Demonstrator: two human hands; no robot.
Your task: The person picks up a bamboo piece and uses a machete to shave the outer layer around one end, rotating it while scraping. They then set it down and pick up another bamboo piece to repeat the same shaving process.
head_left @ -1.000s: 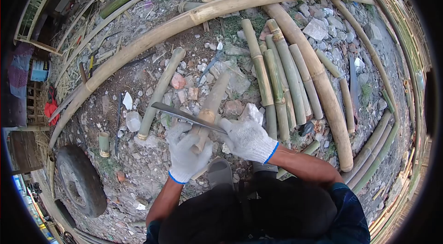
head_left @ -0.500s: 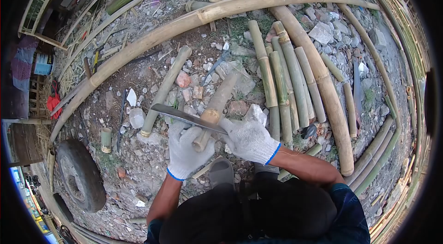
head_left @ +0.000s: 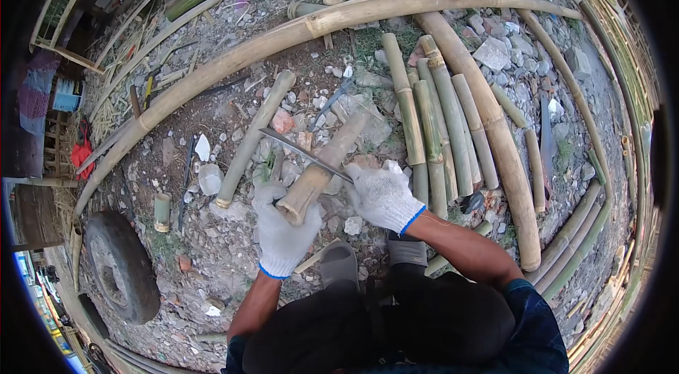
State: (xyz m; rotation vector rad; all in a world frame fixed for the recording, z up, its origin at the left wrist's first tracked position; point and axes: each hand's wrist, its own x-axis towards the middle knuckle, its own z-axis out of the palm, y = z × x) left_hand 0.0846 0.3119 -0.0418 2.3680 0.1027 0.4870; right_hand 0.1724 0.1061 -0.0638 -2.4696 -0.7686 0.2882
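My left hand (head_left: pixel 283 232), in a white knit glove with a blue cuff, is closed around the near end of a short bamboo piece (head_left: pixel 303 191). That piece slants away from me, its far end over the stony ground. My right hand (head_left: pixel 385 197), gloved alike, grips a machete whose handle its fingers mostly hide. The machete blade (head_left: pixel 296 150) lies across the bamboo, its tip pointing to the far left. Pale bare bamboo shows between blade and near end. To the left lies another cut bamboo length (head_left: pixel 254 140).
Several cut bamboo lengths (head_left: pixel 442 119) lie side by side on the right, beside a thicker pole (head_left: pixel 488 105). A long bamboo pole (head_left: pixel 283 34) arches across the far side. A tyre (head_left: pixel 122 268) and a bamboo stub (head_left: pixel 162 213) are at left. Rubble covers the ground.
The machete has slid away from me along the bamboo, and its tip has swung farther out. My right hand moved slightly forward and right. The bamboo's near end now shows a paler upper face.
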